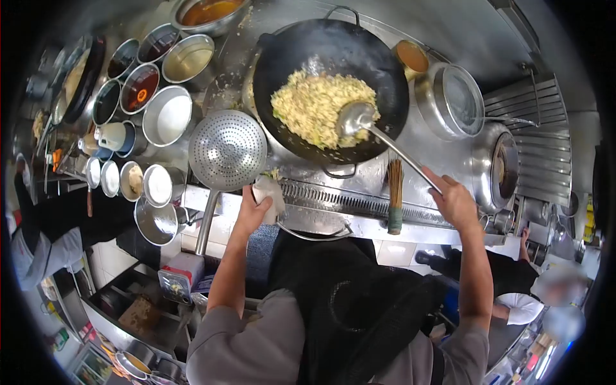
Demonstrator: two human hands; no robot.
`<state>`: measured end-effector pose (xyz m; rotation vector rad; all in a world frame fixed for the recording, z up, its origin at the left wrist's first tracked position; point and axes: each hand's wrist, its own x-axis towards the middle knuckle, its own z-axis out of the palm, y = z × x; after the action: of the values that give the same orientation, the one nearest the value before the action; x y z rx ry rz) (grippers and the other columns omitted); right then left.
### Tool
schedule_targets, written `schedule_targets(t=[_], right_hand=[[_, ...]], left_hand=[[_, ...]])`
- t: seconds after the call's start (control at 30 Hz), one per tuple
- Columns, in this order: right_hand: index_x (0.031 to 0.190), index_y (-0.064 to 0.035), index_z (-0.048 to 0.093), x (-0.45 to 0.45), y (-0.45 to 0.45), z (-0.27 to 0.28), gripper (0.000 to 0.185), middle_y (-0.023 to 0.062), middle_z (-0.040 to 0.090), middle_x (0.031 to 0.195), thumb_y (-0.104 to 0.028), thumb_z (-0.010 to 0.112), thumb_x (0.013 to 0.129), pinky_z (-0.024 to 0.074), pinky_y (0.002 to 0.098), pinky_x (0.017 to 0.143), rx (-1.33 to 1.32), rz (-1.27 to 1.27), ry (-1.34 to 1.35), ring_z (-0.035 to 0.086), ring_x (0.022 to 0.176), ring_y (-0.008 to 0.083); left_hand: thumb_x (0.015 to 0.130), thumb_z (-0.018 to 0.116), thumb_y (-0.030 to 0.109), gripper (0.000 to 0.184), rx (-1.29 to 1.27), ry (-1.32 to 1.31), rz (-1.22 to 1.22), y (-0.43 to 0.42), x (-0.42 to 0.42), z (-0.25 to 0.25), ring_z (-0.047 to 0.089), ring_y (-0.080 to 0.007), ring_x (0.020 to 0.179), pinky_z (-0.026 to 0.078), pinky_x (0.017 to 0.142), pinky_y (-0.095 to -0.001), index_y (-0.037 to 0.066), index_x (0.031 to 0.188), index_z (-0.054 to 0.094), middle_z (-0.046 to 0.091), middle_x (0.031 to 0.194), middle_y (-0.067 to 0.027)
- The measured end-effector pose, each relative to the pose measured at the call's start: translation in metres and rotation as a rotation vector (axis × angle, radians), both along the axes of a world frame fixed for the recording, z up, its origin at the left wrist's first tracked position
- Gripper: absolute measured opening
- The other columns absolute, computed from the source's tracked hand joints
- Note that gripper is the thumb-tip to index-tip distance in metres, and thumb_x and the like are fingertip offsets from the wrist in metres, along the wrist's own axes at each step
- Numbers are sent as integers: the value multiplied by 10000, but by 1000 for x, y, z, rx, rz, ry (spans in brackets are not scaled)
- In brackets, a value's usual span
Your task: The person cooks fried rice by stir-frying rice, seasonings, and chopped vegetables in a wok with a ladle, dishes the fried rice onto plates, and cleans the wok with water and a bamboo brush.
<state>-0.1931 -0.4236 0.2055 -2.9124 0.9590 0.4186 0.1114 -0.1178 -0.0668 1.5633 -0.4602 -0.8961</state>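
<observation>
My right hand (454, 197) is closed round the handle of a metal ladle (357, 120), whose bowl rests on the fried rice (321, 106) in a large black wok (385, 77). Light steam hangs over the wok. In my left hand (252, 208) is a folded white cloth (269, 197), held just off the counter's front edge, below the wok and apart from its handle. A perforated metal strainer (228, 149) lies left of the wok, its handle sticking out over the edge. A bamboo brush (394, 196) stands between the wok and my right forearm.
Metal pots of sauces and powders (167, 115) crowd the left side. To the right are a lidded pot (452, 99), an orange-brown container (412, 59) and a round metal vessel (495, 168). Other people show at far left (48, 250) and far right (497, 276).
</observation>
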Motion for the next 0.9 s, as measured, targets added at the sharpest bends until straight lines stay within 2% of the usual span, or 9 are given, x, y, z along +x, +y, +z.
schedule_targets(t=[0.03,0.2,0.27,0.4,0.5,0.63,0.7,0.8,0.9], right_hand=[[1351,-248,585,0,1,-8,535,137,648,866,-89,673,848,535,440,672,16,-42,-116,641,697,345],[1364,-256,576,-21,3,76,565,131,617,807,-74,672,839,536,438,661,-29,-129,7,641,694,333],[1376,-243,563,-17,-10,33,584,156,628,820,-53,669,833,528,454,662,-59,-110,30,638,696,349],[1402,-151,525,13,-22,-129,536,232,678,895,-100,652,883,520,417,661,209,-143,-644,644,676,361],[1419,-76,493,41,11,-110,525,251,677,905,-144,635,919,519,389,677,584,-608,-732,646,665,317],[1441,-27,443,66,-5,-121,551,252,672,904,-171,622,941,515,384,678,488,-571,-728,625,659,271],[1482,-143,430,97,-11,-163,542,53,557,692,-228,592,972,479,270,606,513,-567,-783,533,616,104],[1477,-172,423,107,1,-182,560,212,696,899,-183,622,953,534,392,725,450,-273,-735,662,702,324],[1457,-224,448,59,-6,-151,541,281,662,968,-164,608,944,523,473,751,436,0,-696,632,845,467]], left_hand=[[882,685,105,586,61,101,-30,0,0,-2,571,-214,1044,502,902,-358,8,1352,348,550,1171,-112],[1015,536,173,404,-233,712,29,-50,-22,41,595,-200,1059,546,844,-342,82,1378,382,572,1176,-92],[1037,479,356,452,-153,664,139,-74,-25,22,602,-271,1116,567,857,-439,93,1392,386,558,1233,-127],[1013,468,480,517,-134,856,95,-126,-31,57,613,-256,1045,559,851,-467,78,1338,443,580,1193,-108],[1007,546,368,413,-98,831,77,-140,-35,37,622,-223,979,562,791,-417,76,1294,485,606,1143,-79],[979,603,204,284,-80,681,98,-158,-39,0,641,-198,886,565,678,-377,75,1222,534,637,1067,-68],[938,605,123,211,-16,738,95,-162,-39,8,650,-206,828,564,608,-383,65,1135,558,641,987,-77],[890,588,48,249,36,819,-40,-167,-27,5,653,-233,849,573,619,-389,50,1134,542,628,1000,-103],[844,571,1,316,19,579,111,-167,-43,7,655,-260,866,588,650,-394,16,1156,522,619,1045,-134]])
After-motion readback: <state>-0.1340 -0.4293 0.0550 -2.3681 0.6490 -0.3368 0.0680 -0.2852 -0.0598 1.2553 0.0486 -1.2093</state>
